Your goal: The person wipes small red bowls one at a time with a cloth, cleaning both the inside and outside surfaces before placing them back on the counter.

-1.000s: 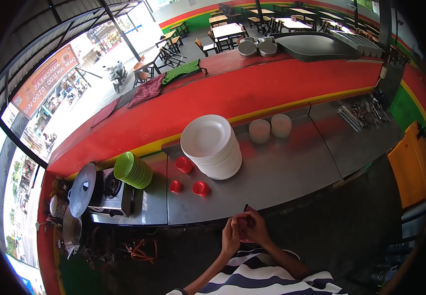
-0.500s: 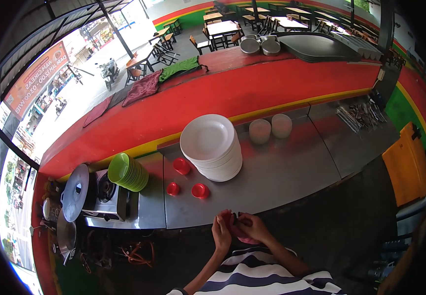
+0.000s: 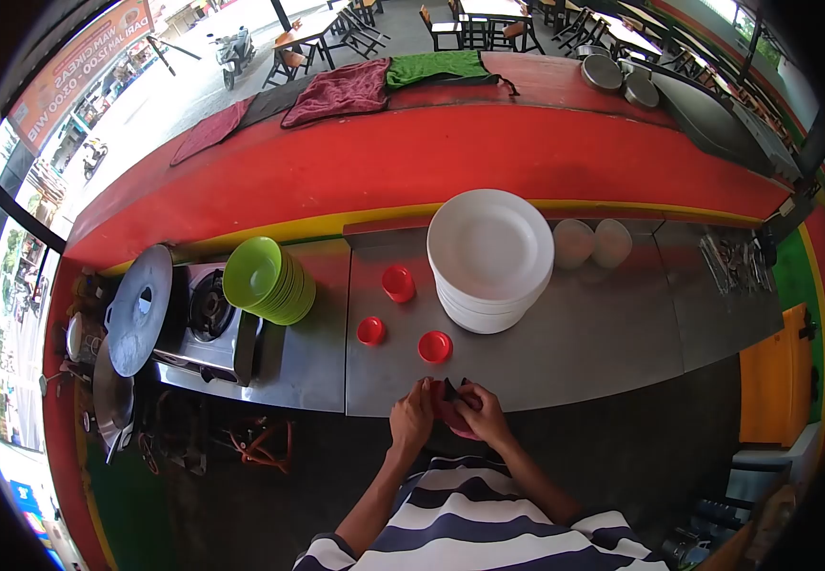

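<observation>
Just off the front edge of the steel counter, a dark red cloth [image 3: 448, 411] with a black part hangs between my hands. My left hand [image 3: 411, 419] has its fingers closed on the cloth's left side. On the other side, my right hand [image 3: 482, 415] pinches it near the black part. Three small red cups stand on the counter beyond my hands: a front one [image 3: 435, 347], a left one [image 3: 370, 331] and a back one [image 3: 398, 284]. Behind them rises a tall stack of white plates [image 3: 490, 249].
Green bowls [image 3: 269, 281] are stacked beside a gas stove [image 3: 208, 324] and a large metal lid [image 3: 141, 309]. To the right are two pale round stacks [image 3: 591, 244] and cutlery [image 3: 736, 262]. Cloths [image 3: 336, 92] lie along the red ledge [image 3: 526, 143].
The view has tilted down and turned left, so the counter shows from more directly above. My hands still hold the cloth, now a little closer to the counter's edge.
</observation>
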A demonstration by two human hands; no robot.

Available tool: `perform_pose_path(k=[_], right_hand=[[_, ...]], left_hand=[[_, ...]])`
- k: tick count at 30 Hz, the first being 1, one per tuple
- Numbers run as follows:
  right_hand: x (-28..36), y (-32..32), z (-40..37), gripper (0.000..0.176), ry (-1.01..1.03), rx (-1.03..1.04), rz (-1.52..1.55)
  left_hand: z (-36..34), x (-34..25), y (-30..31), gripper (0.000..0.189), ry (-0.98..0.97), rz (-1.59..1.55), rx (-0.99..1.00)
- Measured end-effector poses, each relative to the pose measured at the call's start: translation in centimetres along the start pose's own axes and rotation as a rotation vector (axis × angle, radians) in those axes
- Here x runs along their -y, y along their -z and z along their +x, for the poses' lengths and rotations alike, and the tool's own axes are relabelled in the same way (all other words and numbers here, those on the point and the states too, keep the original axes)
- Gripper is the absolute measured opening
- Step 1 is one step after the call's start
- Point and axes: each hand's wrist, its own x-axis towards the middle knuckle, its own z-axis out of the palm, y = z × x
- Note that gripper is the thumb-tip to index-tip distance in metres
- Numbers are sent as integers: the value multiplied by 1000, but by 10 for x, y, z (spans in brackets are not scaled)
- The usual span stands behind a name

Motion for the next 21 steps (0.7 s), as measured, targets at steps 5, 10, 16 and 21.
perform_pose_path(k=[5,10,16,21], right_hand=[[3,-20,29,27,-53,-74,74],[0,-34,58,34,-65,-173,58],[-16,-53,81,38,-35,-345,-121],[-11,-64,80,40,-109,-409,-134]], left_hand=[[47,33,-18,27,26,34,61],[92,58,-43,29,-80,58,62],[132,79,-65,37,-155,208,129],[137,84,-65,37,-208,241,140]])
